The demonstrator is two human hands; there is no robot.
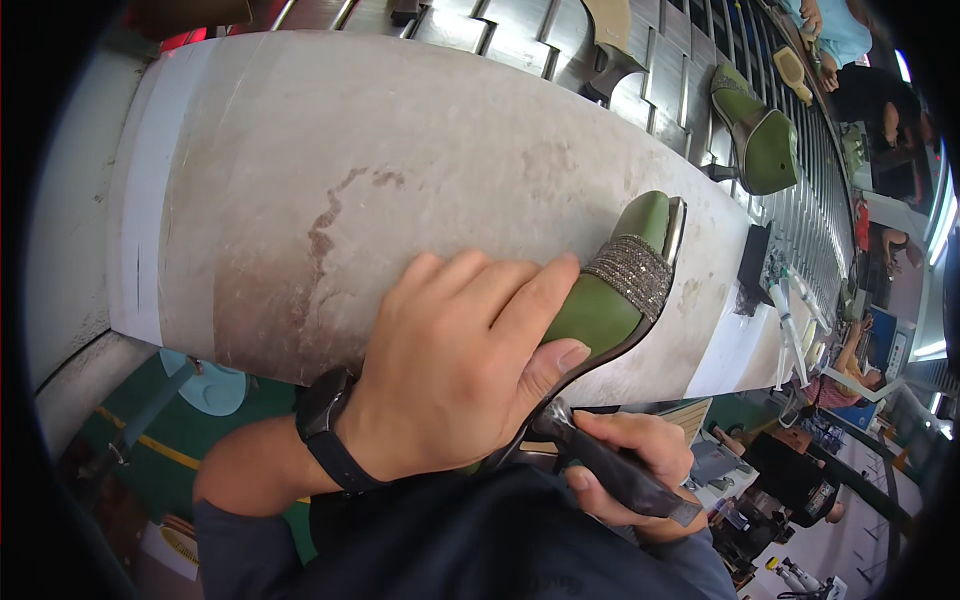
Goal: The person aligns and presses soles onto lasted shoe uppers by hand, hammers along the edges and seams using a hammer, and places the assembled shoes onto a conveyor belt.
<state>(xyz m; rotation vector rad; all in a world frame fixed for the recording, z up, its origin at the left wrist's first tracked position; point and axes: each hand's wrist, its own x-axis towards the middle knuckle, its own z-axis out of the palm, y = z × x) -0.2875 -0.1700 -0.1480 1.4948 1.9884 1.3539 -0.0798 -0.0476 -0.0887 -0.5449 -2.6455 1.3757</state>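
A green heeled shoe (597,310) with a glittering band of stones across its front lies on its side at the near edge of the worktable, toe pointing away to the right. My left hand (462,345) is closed over its upper, thumb pressed along the sole edge. The dark, flared heel (630,472) sticks out toward the lower right, past the table edge. Around that heel my right hand (648,455) is closed, thumb and fingers on either side. A shiny, film-like patch shows where heel meets sole. My left palm hides the back of the shoe.
The pale, stained worktable (270,150) spans the middle. Beyond it runs a metal roller conveyor (520,35) carrying another green heeled shoe (757,135) and a beige-soled shoe (610,45). A blue stool (205,385) stands below left. Several people work on the right.
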